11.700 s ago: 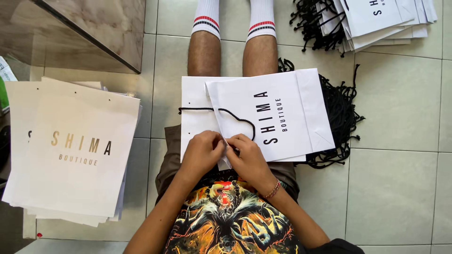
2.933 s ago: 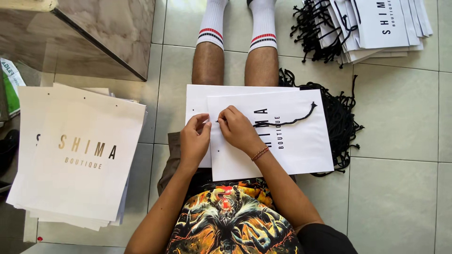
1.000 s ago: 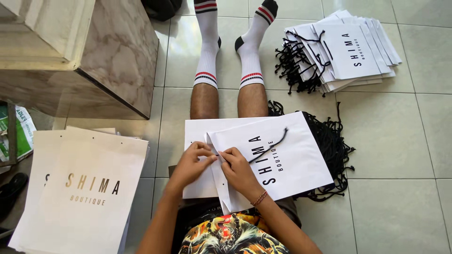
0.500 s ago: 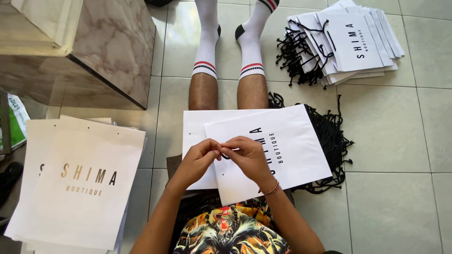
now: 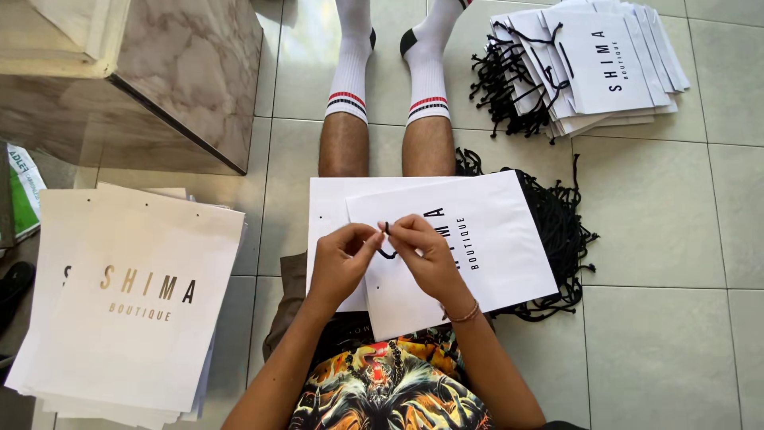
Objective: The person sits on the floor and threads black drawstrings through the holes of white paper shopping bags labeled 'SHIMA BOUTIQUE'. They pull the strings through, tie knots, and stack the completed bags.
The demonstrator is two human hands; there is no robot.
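A flat white paper bag (image 5: 493, 247) with black lettering lies on my lap, over a second white bag (image 5: 330, 203). Above its near-left corner, my left hand (image 5: 341, 263) and my right hand (image 5: 426, 253) meet at the fingertips. Both pinch a short black cord (image 5: 387, 243) that curls down between them. Punched holes show as small dots in the bag just below my left hand.
A pile of loose black cords (image 5: 561, 231) lies on the tiled floor right of my legs. Finished bags with cord handles (image 5: 597, 68) are stacked at the far right. A stack of handle-less white bags (image 5: 131, 295) sits at my left. A marble-topped block (image 5: 151, 80) stands at the far left.
The cord that lay stretched across the bag has been drawn in to my fingertips. My view has tipped forward, so my socks and the far stack show more fully.
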